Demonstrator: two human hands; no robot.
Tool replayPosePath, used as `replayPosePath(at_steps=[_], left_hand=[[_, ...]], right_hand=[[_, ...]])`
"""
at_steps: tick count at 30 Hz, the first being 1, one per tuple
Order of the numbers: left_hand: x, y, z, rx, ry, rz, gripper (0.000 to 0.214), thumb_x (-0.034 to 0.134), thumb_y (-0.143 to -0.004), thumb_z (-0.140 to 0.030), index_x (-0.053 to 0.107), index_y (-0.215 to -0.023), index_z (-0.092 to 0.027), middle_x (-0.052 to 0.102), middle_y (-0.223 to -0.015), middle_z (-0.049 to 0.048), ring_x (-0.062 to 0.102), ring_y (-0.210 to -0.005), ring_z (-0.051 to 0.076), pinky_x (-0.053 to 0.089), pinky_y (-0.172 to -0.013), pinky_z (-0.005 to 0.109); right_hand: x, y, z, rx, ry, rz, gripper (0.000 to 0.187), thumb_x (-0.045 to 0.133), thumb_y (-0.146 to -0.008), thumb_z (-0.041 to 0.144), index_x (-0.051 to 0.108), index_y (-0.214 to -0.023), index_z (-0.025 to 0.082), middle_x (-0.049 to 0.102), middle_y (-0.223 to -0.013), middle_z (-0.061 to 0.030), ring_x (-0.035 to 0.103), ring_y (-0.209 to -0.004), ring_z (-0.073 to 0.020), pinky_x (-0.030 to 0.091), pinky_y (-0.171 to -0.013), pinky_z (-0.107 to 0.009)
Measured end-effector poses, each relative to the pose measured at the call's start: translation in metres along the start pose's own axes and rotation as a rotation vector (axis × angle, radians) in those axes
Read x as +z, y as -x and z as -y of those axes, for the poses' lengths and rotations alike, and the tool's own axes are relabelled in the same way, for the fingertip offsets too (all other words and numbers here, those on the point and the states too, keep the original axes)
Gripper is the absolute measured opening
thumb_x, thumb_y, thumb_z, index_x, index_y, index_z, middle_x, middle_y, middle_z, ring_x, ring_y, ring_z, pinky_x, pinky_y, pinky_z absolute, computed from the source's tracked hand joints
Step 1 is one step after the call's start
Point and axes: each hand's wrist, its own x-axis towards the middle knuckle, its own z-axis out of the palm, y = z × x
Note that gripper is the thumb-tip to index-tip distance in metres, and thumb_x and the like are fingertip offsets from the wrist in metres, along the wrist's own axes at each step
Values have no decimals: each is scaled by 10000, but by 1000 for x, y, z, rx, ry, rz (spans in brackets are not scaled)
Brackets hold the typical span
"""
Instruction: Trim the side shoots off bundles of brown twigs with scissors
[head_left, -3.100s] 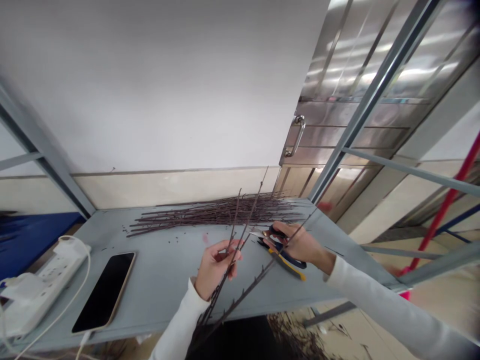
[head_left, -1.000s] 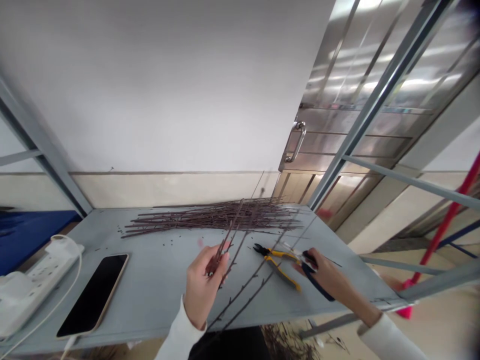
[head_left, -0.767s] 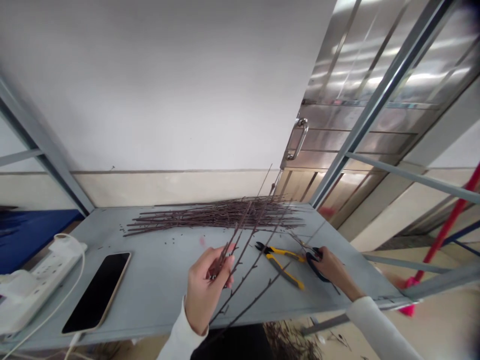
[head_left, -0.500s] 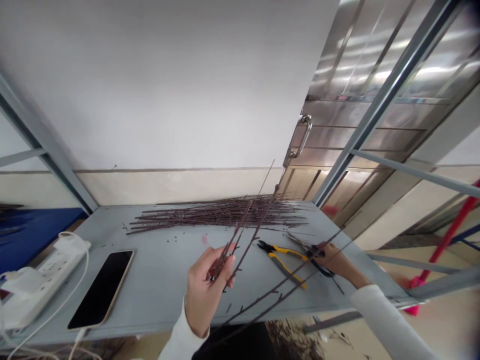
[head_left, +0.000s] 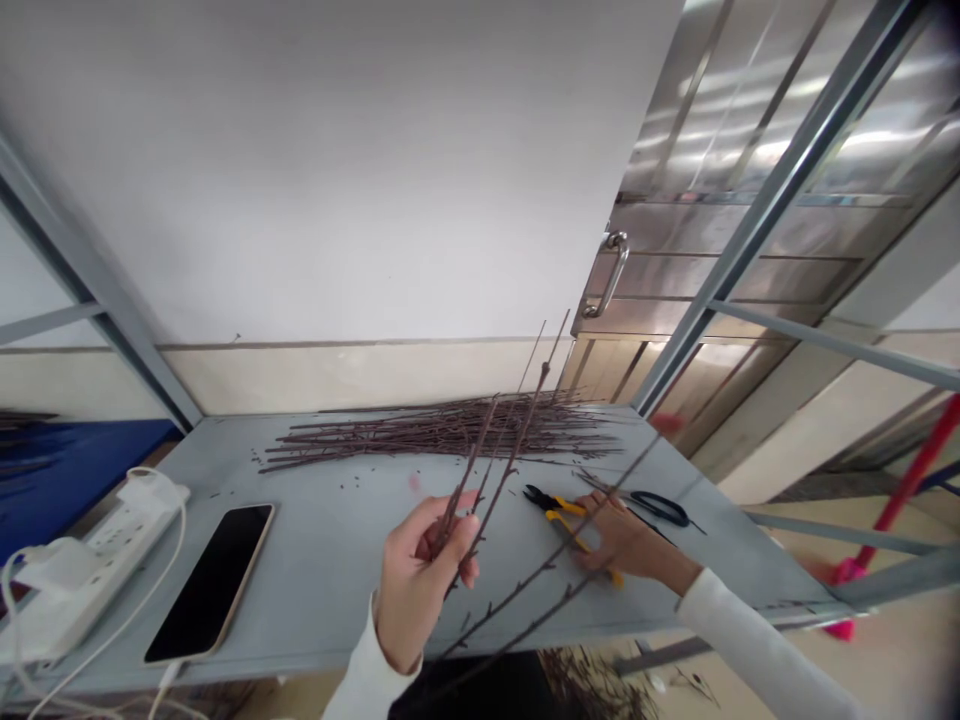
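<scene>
My left hand (head_left: pixel 424 580) is closed around a few thin dark twigs (head_left: pixel 495 470), and it holds them upright and tilted right over the grey shelf (head_left: pixel 337 560). Two longer budded twigs (head_left: pixel 540 590) run from below the shelf edge up past my right hand. My right hand (head_left: pixel 626 540) rests on the handles of the yellow pliers (head_left: pixel 561 508), its fingers curled over them. Black-handled scissors (head_left: pixel 660 507) lie on the shelf just right of that hand, apart from it.
A long pile of cut twigs (head_left: pixel 442 435) lies along the back of the shelf. A dark phone (head_left: pixel 210 582) and a white power strip (head_left: pixel 90 565) with cables sit at the left. A metal door (head_left: pixel 720 230) and a slanted frame post (head_left: pixel 757 215) stand on the right.
My right hand has let go of the black scissors, which now lie on the shelf, and has moved left onto the yellow pliers. My left hand has kept its twigs.
</scene>
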Motion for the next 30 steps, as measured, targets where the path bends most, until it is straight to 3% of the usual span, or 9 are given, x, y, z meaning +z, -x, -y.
replayPosePath(at_steps=[5, 9, 11, 15, 21, 30], left_hand=[[-5, -5, -2, -97, 94, 14, 381, 718, -653, -462, 692, -855, -141, 548, -520, -25, 496, -347, 78, 418, -321, 189], [-9, -9, -1, -118, 134, 51, 371, 733, -648, -437, 697, -880, -150, 595, -582, -6, 501, -342, 69, 410, -313, 181], [-10, -10, 0, -122, 136, 65, 351, 735, -653, -415, 700, -883, -152, 614, -609, 3, 500, -341, 63, 408, -312, 177], [-10, -11, -1, -123, 136, 70, 336, 738, -650, -404, 703, -866, -150, 619, -616, 3, 492, -344, 54, 398, -311, 167], [-8, -14, -1, -130, 122, 58, 323, 733, -650, -399, 695, -846, -145, 607, -587, -14, 460, -327, 39, 369, -307, 158], [-6, -14, 1, -185, 68, 105, 402, 742, -606, -437, 695, -846, -117, 606, -546, -2, 422, -312, 40, 332, -306, 176]], right_hand=[[-18, -6, 21, 27, -139, 11, 348, 597, -568, 236, 579, -911, 182, 598, -927, -106, 585, -852, -272, 460, -790, -443], [-34, -3, 46, 3, -358, 115, 194, 495, -741, 276, 545, -915, 204, 624, -793, -36, 602, -685, -173, 506, -592, -307], [-43, -1, 61, -43, -547, 162, 211, 470, -803, 344, 521, -952, 204, 621, -772, -26, 610, -711, -164, 508, -580, -280], [-65, 7, 85, -145, -906, 187, 409, 574, -770, 471, 481, -1071, 210, 615, -823, -40, 603, -789, -180, 502, -701, -326], [-88, 15, 93, -188, -888, 203, 449, 575, -796, 468, 446, -1165, 248, 591, -958, -59, 593, -890, -181, 465, -832, -357], [-101, 8, 107, -208, -803, 154, 404, 577, -772, 467, 488, -1081, 223, 585, -983, -65, 571, -919, -183, 473, -824, -321]])
